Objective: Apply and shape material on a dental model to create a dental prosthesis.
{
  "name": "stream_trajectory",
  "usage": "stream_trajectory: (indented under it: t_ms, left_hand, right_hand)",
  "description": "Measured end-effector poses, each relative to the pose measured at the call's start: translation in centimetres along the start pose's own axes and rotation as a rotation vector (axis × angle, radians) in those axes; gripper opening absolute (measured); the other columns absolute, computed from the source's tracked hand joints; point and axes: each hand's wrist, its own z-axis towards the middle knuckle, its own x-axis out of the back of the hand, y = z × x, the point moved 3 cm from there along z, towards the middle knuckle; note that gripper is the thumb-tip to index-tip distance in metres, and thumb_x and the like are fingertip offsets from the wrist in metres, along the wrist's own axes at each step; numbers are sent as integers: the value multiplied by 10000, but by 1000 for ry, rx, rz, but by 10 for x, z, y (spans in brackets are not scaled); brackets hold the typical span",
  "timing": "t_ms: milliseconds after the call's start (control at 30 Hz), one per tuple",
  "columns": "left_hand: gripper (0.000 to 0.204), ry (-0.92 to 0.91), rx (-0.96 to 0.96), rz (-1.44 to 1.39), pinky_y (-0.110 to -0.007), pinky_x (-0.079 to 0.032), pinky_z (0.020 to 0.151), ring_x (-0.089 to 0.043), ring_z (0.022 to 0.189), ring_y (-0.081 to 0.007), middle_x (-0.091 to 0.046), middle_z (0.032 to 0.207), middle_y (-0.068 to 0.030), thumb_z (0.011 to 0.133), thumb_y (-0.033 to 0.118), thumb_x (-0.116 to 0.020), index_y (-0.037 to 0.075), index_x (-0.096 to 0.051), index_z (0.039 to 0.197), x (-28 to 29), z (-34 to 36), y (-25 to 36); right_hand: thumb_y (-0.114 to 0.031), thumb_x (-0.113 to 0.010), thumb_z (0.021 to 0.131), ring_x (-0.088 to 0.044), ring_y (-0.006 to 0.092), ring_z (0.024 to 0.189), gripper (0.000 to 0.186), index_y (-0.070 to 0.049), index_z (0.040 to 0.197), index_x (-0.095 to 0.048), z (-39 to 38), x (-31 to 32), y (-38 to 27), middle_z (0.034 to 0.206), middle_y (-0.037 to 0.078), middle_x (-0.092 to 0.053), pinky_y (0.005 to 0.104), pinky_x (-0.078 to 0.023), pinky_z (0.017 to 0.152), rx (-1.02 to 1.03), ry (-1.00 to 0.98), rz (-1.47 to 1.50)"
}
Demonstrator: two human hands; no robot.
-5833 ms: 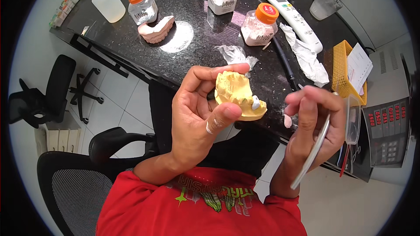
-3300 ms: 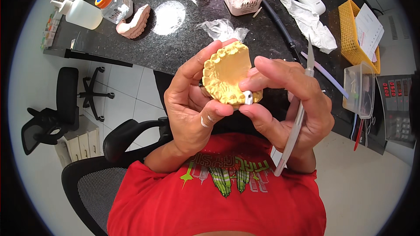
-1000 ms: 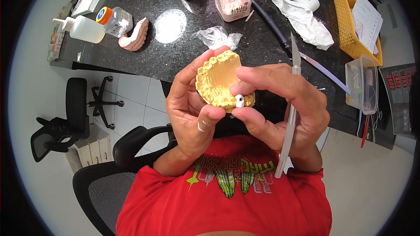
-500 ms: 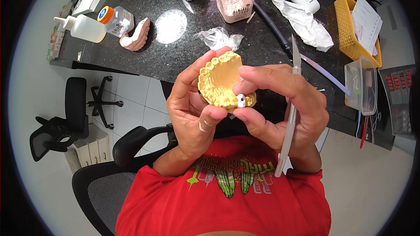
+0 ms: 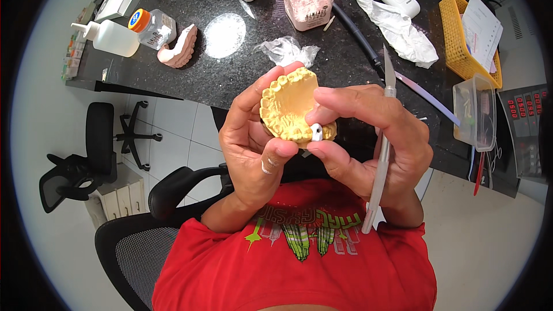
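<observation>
A yellow plaster dental model (image 5: 292, 97) is held up in front of my chest, its tooth arch facing me. My left hand (image 5: 247, 144) is closed around its left side, the thumb on the near edge and the fingers behind. On the model's near right part sits a small white dental crown (image 5: 316, 133) with a dark spot. My right hand (image 5: 397, 144) has its thumb just beside the crown and its fingertips on the model's inner side. A silver craft knife (image 5: 380, 179) rests through that same hand, blade upward, handle end down by my shirt.
On the dark speckled table (image 5: 132, 78) stand orange-capped jars (image 5: 310, 8), a squeeze bottle (image 5: 115, 38) and a pinkish dental model (image 5: 180, 49). Crumpled plastic (image 5: 288, 50), tissue (image 5: 397, 29) and a black hose (image 5: 354, 31) lie beyond my hands. A yellow basket (image 5: 461, 40) and clear box (image 5: 475, 106) are at right.
</observation>
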Motion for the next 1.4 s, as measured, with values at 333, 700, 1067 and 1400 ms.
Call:
stream_trajectory:
  t_ms: [333,700,1067,1400]
  left_hand:
    - [768,-2,-7,10,-352,-414,1000,-492,1196,-243,-446,1332,-237,760,265,-763,-58,-356,1325,-1,0,1]
    - [779,14,-10,27,-351,-413,998,-495,1192,-241,-454,1326,-236,752,286,-768,-59,-365,1322,-1,0,0]
    - [774,10,-6,39,-344,-425,987,-502,1184,-235,-456,1325,-232,756,284,-767,-62,-365,1321,-1,0,2]
    - [777,6,-1,24,-333,-437,975,-506,1178,-228,-455,1327,-226,756,274,-768,-68,-361,1323,-1,1,0]
  right_hand:
    - [-78,-777,702,-643,196,785,434,43,1076,-594,0,0,0,835,122,-668,297,-514,724,13,-1,-17]
    - [-55,-772,696,-641,191,780,421,38,1069,-600,0,0,0,835,119,-667,295,-510,724,0,10,-5]
    - [-87,-779,700,-643,193,786,429,35,1071,-599,-2,0,0,836,121,-665,295,-510,717,-6,10,-29]
    - [-82,-778,699,-642,190,778,412,33,1057,-608,-1,0,-1,842,117,-668,292,-507,712,-35,23,-33]
